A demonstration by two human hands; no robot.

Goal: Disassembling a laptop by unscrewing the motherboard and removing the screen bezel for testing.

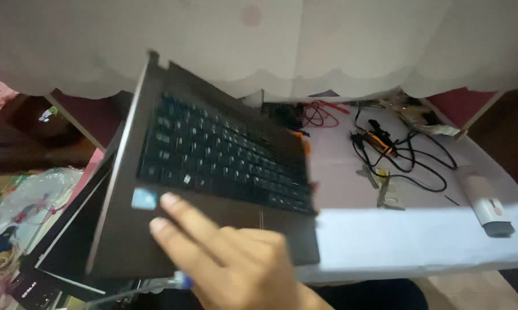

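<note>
At the far left lies a clutter of crumpled clear plastic over colourful things, too blurred to sort out. Next comes the dark laptop, lifted and tilted, its left edge dropping off the worktop toward the floor and its right part above the white covering. Its long axis runs from upper left, near the pale scalloped cloth, down to lower right, and the keyboard faces up with a small blue sticker on the palm rest. 1 hand comes in from the bottom edge and lies on the palm rest just right of that sticker; the laptop stretches up and away from it. Its fingers are laid flat and close together on top, 2 of them clearly seen, pointing toward the upper left; the thumb is hidden, so whether it hooks under the front edge cannot be told. Which hand this is cannot be told either, and no second hand shows. Below the wrist a thin tool with a blue handle shows, blurred. Further right, on the worktop, lie red wires, a tangle of black cable, small metal tweezers, and a white stick-shaped device with a grey end.
</note>
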